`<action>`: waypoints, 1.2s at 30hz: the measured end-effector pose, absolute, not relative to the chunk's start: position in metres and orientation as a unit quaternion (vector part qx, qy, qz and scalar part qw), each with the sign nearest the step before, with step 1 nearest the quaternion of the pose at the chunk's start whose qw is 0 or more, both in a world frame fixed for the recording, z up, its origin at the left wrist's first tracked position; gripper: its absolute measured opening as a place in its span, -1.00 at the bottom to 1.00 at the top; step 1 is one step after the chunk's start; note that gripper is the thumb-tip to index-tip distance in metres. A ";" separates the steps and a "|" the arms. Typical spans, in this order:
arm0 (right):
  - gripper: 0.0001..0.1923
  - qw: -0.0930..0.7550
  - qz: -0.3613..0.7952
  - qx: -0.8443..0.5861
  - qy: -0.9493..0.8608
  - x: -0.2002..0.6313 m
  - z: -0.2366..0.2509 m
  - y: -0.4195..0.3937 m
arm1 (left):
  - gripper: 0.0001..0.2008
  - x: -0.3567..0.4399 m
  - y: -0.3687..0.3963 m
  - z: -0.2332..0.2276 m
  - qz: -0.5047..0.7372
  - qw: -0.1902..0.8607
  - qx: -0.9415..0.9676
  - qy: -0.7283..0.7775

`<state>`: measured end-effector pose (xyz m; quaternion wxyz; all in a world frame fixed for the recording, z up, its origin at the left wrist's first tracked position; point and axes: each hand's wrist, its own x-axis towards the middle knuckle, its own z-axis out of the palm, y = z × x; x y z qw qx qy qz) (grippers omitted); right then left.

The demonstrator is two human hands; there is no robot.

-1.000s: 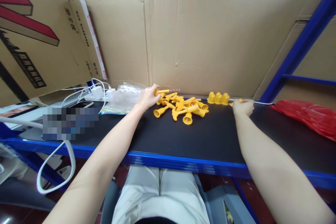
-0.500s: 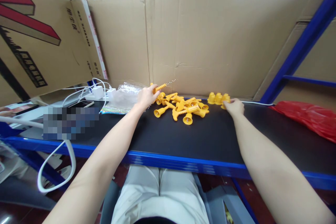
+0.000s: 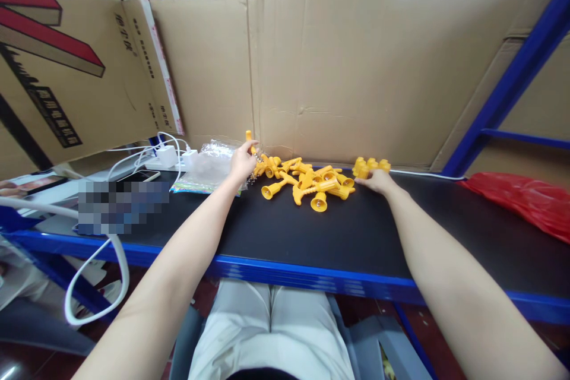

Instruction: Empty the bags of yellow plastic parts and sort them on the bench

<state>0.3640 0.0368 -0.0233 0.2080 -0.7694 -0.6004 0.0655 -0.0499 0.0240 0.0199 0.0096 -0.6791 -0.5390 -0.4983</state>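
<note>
My left hand point(image 3: 243, 161) is closed around a yellow corkscrew point(image 3: 249, 138), its yellow end sticking up above the fingers and metal spirals showing beside them. Just right of this hand lies a loose pile of yellow corkscrews point(image 3: 307, 181), several with bell-shaped ends facing outward. Farther right, my right hand point(image 3: 377, 181) has its fingertips on the front left of a small group of yellow bell-shaped caps point(image 3: 370, 165). The hand partly covers these caps, so its exact grip is partly hidden.
Clear plastic bags point(image 3: 209, 169) lie left of the pile, near white chargers and cables point(image 3: 167, 156) and a phone point(image 3: 140, 176). A red plastic bag point(image 3: 519, 199) is at the right. Cardboard point(image 3: 356, 71) walls the back of the black tabletop point(image 3: 312, 243).
My left hand has drawn slightly left and turned the corkscrew from pointing right to standing up. My right hand has slid left along the caps, from their right end to their left.
</note>
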 end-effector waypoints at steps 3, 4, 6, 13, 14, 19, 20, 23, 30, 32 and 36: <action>-0.63 0.187 0.049 -0.772 -0.606 0.366 -0.023 0.035 | -0.65 -0.053 0.031 0.014 -0.505 -0.038 -0.682 -0.528; -0.60 0.181 0.042 -0.773 -0.606 0.367 -0.023 0.033 | -0.64 -0.054 0.033 0.012 -0.508 -0.054 -0.683 -0.522; -0.55 0.172 0.031 -0.778 -0.604 0.366 -0.022 0.031 | -0.64 -0.056 0.036 0.009 -0.515 -0.080 -0.679 -0.517; -0.44 0.133 -0.011 -0.791 -0.597 0.357 -0.017 0.024 | -0.72 -0.063 0.036 0.004 -0.515 -0.128 -0.672 -0.516; -0.43 0.130 -0.013 -0.794 -0.594 0.355 -0.017 0.024 | -0.73 -0.064 0.036 0.004 -0.511 -0.125 -0.673 -0.520; -0.40 0.120 -0.020 -0.804 -0.582 0.351 -0.015 0.021 | -0.76 -0.064 0.036 0.006 -0.495 -0.059 -0.687 -0.529; -0.40 0.118 -0.022 -0.803 -0.583 0.351 -0.016 0.021 | -0.74 -0.063 0.037 0.005 -0.485 -0.058 -0.693 -0.531; -0.41 0.117 -0.025 -0.800 -0.588 0.352 -0.016 0.023 | -0.57 -0.059 0.041 0.000 -0.442 -0.072 -0.721 -0.529; -0.41 0.114 -0.006 -0.803 -0.585 0.349 -0.014 0.021 | -0.36 -0.053 0.055 -0.017 -0.334 -0.041 -0.775 -0.534; -0.41 0.117 0.000 -0.801 -0.587 0.348 -0.012 0.020 | -0.35 -0.050 0.055 -0.017 -0.309 -0.047 -0.773 -0.551; -0.42 0.112 0.004 -0.803 -0.585 0.349 -0.012 0.020 | -0.41 -0.047 0.053 -0.019 -0.296 -0.049 -0.774 -0.558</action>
